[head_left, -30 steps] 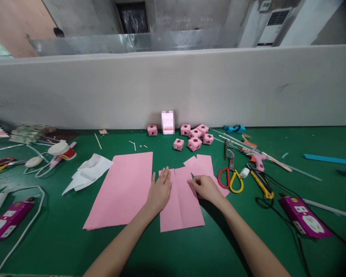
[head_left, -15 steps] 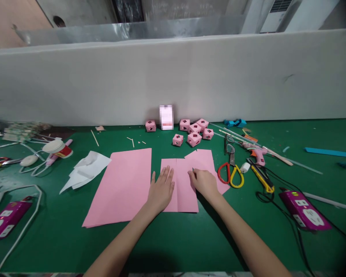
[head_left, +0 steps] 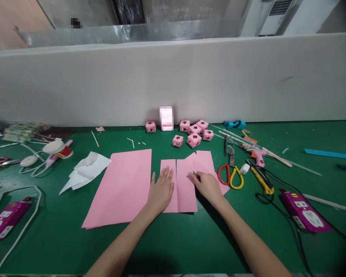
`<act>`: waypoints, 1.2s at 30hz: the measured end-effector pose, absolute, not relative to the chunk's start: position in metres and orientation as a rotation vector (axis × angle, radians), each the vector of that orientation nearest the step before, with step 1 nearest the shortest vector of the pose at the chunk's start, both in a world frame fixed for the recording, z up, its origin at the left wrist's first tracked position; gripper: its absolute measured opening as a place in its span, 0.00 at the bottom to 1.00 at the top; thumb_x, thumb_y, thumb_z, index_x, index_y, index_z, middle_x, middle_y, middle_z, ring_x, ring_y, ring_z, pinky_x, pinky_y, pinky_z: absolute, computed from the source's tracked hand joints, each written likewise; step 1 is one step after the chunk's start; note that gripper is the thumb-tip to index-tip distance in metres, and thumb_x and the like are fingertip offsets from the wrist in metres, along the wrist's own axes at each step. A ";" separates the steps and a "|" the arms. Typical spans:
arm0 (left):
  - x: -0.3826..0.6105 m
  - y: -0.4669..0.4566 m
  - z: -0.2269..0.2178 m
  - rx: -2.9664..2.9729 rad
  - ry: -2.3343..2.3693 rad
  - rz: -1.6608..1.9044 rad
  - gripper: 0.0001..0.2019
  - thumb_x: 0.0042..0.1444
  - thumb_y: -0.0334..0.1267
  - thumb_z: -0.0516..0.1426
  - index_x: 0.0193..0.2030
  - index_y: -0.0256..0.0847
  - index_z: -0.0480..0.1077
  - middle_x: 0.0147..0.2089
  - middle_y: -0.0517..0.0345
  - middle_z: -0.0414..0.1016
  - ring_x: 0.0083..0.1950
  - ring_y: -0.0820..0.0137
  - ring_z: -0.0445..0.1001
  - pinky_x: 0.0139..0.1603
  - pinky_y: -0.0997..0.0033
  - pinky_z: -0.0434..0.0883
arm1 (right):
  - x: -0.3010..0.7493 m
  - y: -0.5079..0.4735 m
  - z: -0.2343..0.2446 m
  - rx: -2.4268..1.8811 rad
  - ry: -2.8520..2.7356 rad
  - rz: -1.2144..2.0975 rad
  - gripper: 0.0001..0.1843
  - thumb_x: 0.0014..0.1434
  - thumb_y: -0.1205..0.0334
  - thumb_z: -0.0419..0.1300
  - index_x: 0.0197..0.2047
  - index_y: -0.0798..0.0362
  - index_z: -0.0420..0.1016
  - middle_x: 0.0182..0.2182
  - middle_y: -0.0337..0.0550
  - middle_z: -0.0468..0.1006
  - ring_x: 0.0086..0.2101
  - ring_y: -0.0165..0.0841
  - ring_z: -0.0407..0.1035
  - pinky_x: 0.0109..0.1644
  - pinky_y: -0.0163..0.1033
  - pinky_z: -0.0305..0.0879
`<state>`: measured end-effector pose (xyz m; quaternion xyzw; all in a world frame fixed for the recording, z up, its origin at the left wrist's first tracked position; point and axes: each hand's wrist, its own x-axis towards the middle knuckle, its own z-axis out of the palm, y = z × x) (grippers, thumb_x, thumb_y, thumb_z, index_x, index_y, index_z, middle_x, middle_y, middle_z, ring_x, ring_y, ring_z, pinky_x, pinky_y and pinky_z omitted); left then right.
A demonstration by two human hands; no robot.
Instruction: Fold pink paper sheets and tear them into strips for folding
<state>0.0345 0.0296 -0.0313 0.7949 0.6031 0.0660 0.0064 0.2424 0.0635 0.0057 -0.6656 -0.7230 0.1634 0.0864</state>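
Observation:
A pink paper sheet (head_left: 185, 196) with a crease down its middle lies in front of me. My left hand (head_left: 161, 190) rests flat on its left half, fingers stretched out. At the sheet's right edge, my right hand (head_left: 205, 185) has its fingers curled and pinches the paper between thumb and fingers. A thin dark line shows at the top of the crease. Partly under my right hand lie other cut pink paper pieces (head_left: 206, 159). Left of the sheet is a stack of larger pink paper (head_left: 123, 184).
Several pink paper cubes (head_left: 194, 140) and a lit phone (head_left: 166, 118) stand at the back. To the right lie scissors (head_left: 232, 173), a yellow cutter (head_left: 262, 179), a pink glue gun (head_left: 258, 154) and a purple power strip (head_left: 304, 211). White crumpled paper (head_left: 86, 171) lies left.
My right hand has shifted slightly right and towards me, with the paper's right edge. The dark line at the top of the crease has become clearer. My left hand stays in place.

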 end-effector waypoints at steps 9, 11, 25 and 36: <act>0.023 0.037 -0.019 2.492 1.885 0.861 0.17 0.70 0.35 0.46 0.58 0.42 0.73 0.60 0.45 0.73 0.62 0.60 0.69 0.60 0.54 0.68 | 0.235 0.057 0.008 -1.877 -2.131 0.527 0.20 0.68 0.49 0.51 0.31 0.50 0.74 0.28 0.44 0.81 0.30 0.35 0.73 0.30 0.36 0.48; 0.017 0.036 -0.016 2.453 1.843 0.957 0.15 0.70 0.38 0.48 0.54 0.43 0.75 0.45 0.51 0.81 0.49 0.63 0.75 0.55 0.57 0.70 | 0.235 0.059 0.006 -1.897 -2.138 0.469 0.20 0.69 0.49 0.50 0.32 0.50 0.73 0.29 0.44 0.81 0.31 0.36 0.73 0.30 0.36 0.48; 0.030 0.030 -0.026 2.563 1.804 0.326 0.26 0.71 0.42 0.42 0.72 0.38 0.53 0.73 0.47 0.55 0.73 0.56 0.55 0.71 0.42 0.53 | 0.233 0.059 0.002 -1.952 -2.107 0.370 0.18 0.69 0.51 0.50 0.34 0.52 0.73 0.31 0.47 0.77 0.33 0.35 0.70 0.33 0.36 0.52; 0.032 0.026 -0.030 2.512 1.832 0.205 0.28 0.70 0.41 0.38 0.75 0.40 0.42 0.76 0.52 0.46 0.76 0.60 0.48 0.73 0.40 0.47 | 0.232 0.055 -0.002 -1.906 -2.179 0.285 0.17 0.69 0.58 0.49 0.33 0.53 0.73 0.30 0.52 0.78 0.40 0.43 0.68 0.38 0.41 0.55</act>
